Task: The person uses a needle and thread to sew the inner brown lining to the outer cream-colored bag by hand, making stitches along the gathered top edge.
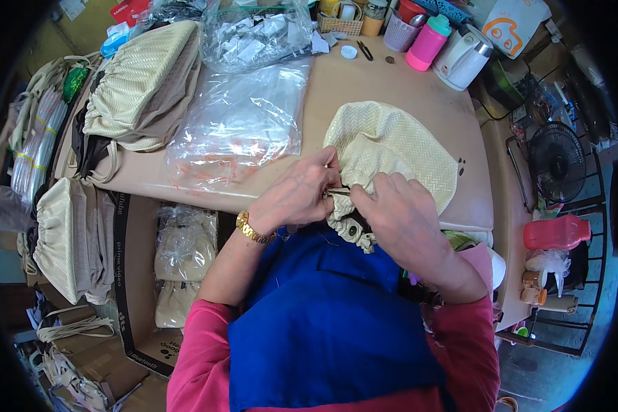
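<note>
A cream woven drawstring bag [398,141] lies at the table's front edge, its gathered opening hanging toward my lap. My left hand [302,185], a gold watch [251,229] on its wrist, pinches the gathered edge. Close beside it my right hand [402,216] is closed, fingers curled down against the same edge. Between the fingertips shows a small thin thing, dark and shiny; its kind cannot be made out. Just below the hands, a dark eyelet sits in the ruffled cloth. A blue cloth [336,329] covers my lap.
Clear plastic bags [240,117] lie left of the hands. More cream bags are stacked [144,82] at the far left. Small black snips [365,51], a pink bottle [428,42] and a white kettle [463,58] stand or lie at the back. A fan [556,161] is at the right.
</note>
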Demonstrator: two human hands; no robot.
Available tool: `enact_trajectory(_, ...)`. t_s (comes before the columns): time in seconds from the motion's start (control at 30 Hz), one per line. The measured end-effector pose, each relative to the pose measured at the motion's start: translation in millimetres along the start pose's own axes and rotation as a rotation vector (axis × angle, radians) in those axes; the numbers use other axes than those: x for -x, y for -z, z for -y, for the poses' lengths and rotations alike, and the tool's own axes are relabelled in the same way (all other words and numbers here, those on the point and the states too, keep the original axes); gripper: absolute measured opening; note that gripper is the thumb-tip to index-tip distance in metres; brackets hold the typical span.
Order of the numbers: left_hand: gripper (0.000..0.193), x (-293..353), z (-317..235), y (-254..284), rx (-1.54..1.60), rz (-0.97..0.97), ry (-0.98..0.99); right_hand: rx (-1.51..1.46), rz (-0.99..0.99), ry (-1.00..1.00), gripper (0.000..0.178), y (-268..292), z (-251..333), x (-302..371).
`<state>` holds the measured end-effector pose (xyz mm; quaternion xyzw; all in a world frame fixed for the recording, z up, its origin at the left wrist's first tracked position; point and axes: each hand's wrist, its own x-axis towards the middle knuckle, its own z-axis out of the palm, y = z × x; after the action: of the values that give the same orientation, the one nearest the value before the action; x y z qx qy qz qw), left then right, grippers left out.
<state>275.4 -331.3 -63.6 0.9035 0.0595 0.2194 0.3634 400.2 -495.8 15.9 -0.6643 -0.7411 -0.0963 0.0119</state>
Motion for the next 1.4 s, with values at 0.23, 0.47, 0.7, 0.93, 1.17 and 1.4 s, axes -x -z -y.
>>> enact_trajectory(0.23, 0.018, 1.0, 0.7, 0.7, 0.035, -0.01, 0.05, -0.453, -0.116, -0.054, 0.014, -8.3, -31.3, -6.8)
enact_trajectory(0.47, 0.018, 0.6, 1.8, 2.2, 0.073, 0.013, 0.107, -0.699, -0.029, -0.224, 0.015, -25.3, -42.1, -7.5)
enact_trajectory(0.7, 0.018, 0.6, 3.9, -0.7, 0.086, -0.01, 0.089, -0.924, -0.097, -0.26, 0.011, -47.7, -46.5, -3.9)
enact_trajectory(0.93, 0.017, 3.0, 6.7, -2.4, 0.101, -0.029, 0.09, -1.251, -0.161, -0.191, 0.019, -52.5, -56.8, 8.1)
enact_trajectory(1.17, 0.016, 2.7, 2.5, -0.1, 0.115, -0.015, 0.127, -0.486, -0.398, -0.177, 0.033, -35.7, -39.7, 18.2)
enact_trajectory(1.4, 0.015, 2.9, 0.9, 0.1, 0.086, -0.023, 0.122, -0.315, -0.391, -0.147, 0.034, -30.7, -28.0, 19.6)
